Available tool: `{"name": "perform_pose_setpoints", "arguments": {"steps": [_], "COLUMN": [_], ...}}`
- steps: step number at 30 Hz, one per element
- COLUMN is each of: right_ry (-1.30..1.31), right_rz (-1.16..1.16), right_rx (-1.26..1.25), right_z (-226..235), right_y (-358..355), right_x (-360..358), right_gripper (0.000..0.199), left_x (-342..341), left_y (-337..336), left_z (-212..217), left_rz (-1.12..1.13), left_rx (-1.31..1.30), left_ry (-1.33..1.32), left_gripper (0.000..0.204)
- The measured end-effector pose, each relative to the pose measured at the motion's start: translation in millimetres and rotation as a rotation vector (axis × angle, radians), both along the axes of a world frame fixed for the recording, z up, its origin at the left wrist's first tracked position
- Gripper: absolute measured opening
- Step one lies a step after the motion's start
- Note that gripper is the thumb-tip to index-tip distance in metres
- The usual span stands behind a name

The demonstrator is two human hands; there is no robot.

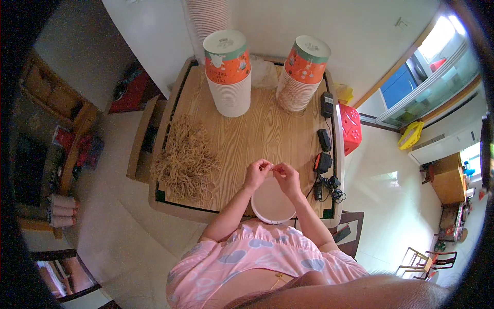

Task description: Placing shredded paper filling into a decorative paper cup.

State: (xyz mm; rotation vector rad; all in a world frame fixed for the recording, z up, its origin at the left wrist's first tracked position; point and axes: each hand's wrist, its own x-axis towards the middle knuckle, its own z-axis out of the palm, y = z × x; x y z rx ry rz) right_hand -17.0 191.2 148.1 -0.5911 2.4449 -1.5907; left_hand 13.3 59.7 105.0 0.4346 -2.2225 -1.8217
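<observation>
A white paper bucket [274,206] stands at the table's near edge, right in front of my body, with its round opening turned up toward me. My left hand [257,175] is over its far side, thumb and fingertips pinched together. Close beside it, my right hand [286,179] is pinched too, the fingertips of both hands nearly meeting. What they pinch, if anything, is too small to make out. A tangled heap of brown twine pieces [186,162] lies to the left of my left hand.
Two tall stacks of upside-down paper buckets, the left stack [228,77] and the right stack [303,72], stand at the back, orange and green on top. Black power adapters with cables [322,162] line the right edge. A red plastic stool [350,129] is beyond it.
</observation>
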Motion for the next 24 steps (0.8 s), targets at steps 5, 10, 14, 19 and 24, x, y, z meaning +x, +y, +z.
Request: {"name": "perform_pose_setpoints", "arguments": {"steps": [5,10,14,19,24], "right_ry": [-0.009,-0.037,0.004,-0.043,-0.168], "right_rz": [-0.018,-0.031,-0.032,0.009,0.016], "right_rx": [0.009,-0.005,0.034,0.057,0.059], "right_z": [7.0,1.2,-10.4,-6.7,-6.1], "right_y": [-0.3,1.5,5.2,4.5,6.0], "right_x": [-0.1,0.8,-1.9,-3.0,-5.2], "right_gripper": [0.005,0.009,0.012,0.011,0.012], "left_x": [2.0,2.5,1.8,2.3,2.5], "left_y": [0.0,0.7,3.1,1.4,3.2], "left_z": [-1.2,4.7,8.3,2.9,5.4], "left_rz": [-0.036,-0.020,0.009,0.028,-0.016], "left_rx": [0.175,0.102,0.014,-0.086,0.170], "left_ry": [-0.020,-0.048,-0.058,0.029,-0.008], "left_gripper": [0.010,0.011,0.010,0.009,0.007]}}
